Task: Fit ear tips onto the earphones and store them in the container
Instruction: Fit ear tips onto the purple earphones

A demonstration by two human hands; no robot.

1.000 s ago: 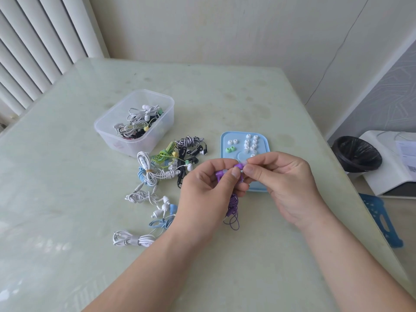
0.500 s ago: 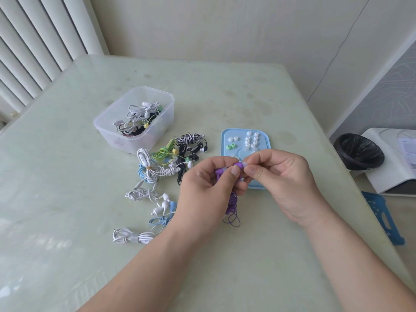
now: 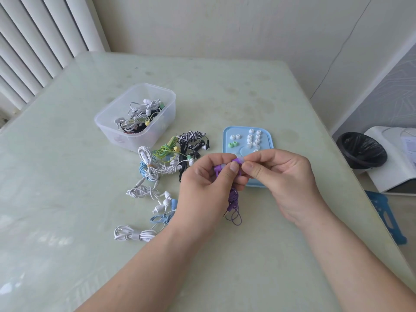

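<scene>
Gripping purple earphones (image 3: 234,197) in left hand (image 3: 202,188), right hand (image 3: 286,176) pinching its bud, ear tip (image 3: 240,158) mostly hidden.

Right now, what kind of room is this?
Probably a room in a home or small office: a pale table beside the wall, window blinds on the left, and a bin with a black liner on the floor.

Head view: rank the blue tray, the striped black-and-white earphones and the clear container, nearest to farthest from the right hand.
1. Blue tray, partly under the right hand.
2. Striped black-and-white earphones, left of the tray.
3. Clear container, farthest left and back.
</scene>
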